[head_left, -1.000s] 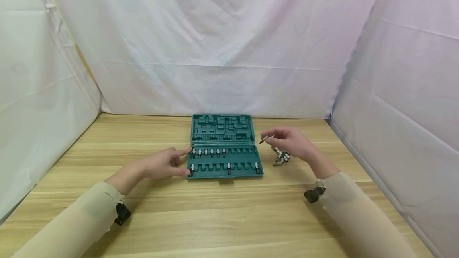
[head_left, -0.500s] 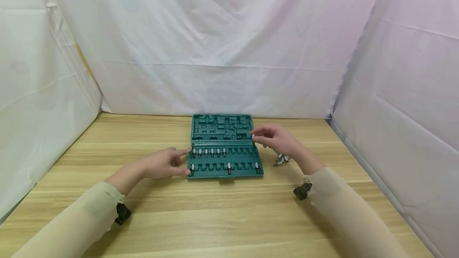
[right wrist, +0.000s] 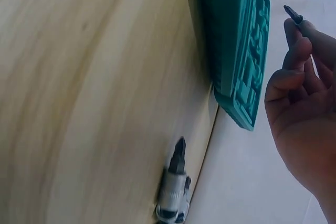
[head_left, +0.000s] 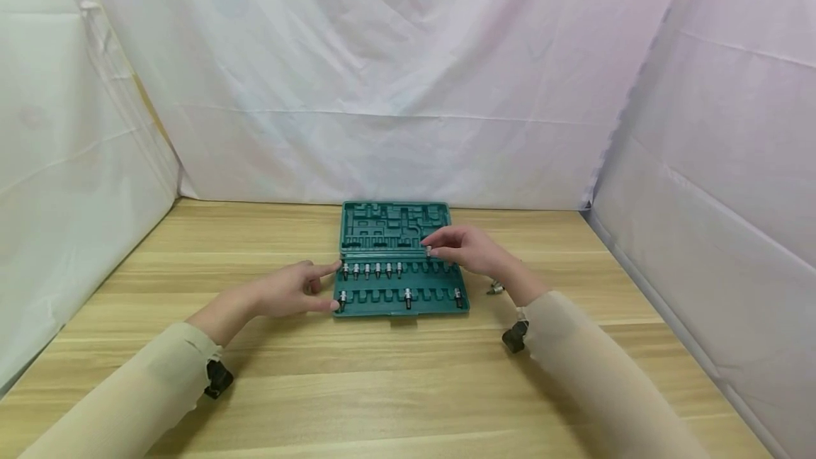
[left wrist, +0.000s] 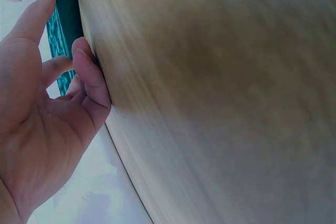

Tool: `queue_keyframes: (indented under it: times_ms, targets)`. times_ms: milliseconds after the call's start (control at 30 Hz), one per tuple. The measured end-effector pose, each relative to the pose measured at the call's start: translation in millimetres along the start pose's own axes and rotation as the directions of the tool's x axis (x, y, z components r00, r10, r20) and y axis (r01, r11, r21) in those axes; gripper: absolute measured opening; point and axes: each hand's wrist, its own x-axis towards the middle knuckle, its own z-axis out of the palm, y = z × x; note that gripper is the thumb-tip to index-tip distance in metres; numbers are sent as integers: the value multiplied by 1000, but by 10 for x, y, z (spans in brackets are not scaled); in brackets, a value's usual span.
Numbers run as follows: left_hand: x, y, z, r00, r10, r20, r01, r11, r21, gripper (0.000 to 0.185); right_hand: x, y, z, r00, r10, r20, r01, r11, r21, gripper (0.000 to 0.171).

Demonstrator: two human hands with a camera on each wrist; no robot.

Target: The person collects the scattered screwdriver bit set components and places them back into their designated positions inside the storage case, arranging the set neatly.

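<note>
**Bit held over the open case**

Nearest, two sleeved forearms reach in over the table point(head_left: 395, 388), each with a dark wrist strap; the left hand point(head_left: 290, 292) lies at the left edge of the green case point(head_left: 400, 299), forefinger stretched along the edge and thumb against the near corner, fingers loosely apart and clasping nothing; the left wrist view shows the same, thumb and fingertip touching the green rim point(left wrist: 63, 19).

The case lies open and flat; its near tray has two rows of slots; three bits stand in the front row point(head_left: 406, 296), at the left end, the middle and the right end; six more bits stand side by side in the left half of the back row point(head_left: 372, 270).

Right of the case, loose bits point(head_left: 496, 287) lie on the wood, mostly hidden behind the right wrist; the right wrist view shows one of them point(right wrist: 174, 184) lying on the table near the case's edge.

Farther on, the right hand point(head_left: 468, 250) hovers over the hinge line, fingers drawn together and pinching a bit point(head_left: 428, 252); its dark tip point(right wrist: 292, 14) pokes out above the fingertips; the moulded lid point(head_left: 395, 225) lies beyond.
</note>
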Motion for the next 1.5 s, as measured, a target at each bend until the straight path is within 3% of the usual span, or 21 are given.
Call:
queue_keyframes:
  times_ms: [433, 867, 1233, 1500]
  targets:
    - [15, -14, 2, 1000, 2, 2, -2, 1000, 6, 92, 155, -36, 153, 997, 67, 33, -63, 993, -104, 23]
    - [10, 1, 17, 1000, -5, 12, 5, 1000, -6, 91, 284, -61, 234, 989, 81, 124, -55, 977, -204, 22]
    - [3, 13, 10, 1000, -3, 8, 3, 1000, 1, 90, 317, -80, 270, 987, 111, 117, -82, 970, -230, 21]
    - [-4, 8, 6, 1000, 1, 6, -1, 1000, -2, 90, 315, -88, 280, 988, 104, 119, -82, 982, -173, 20]
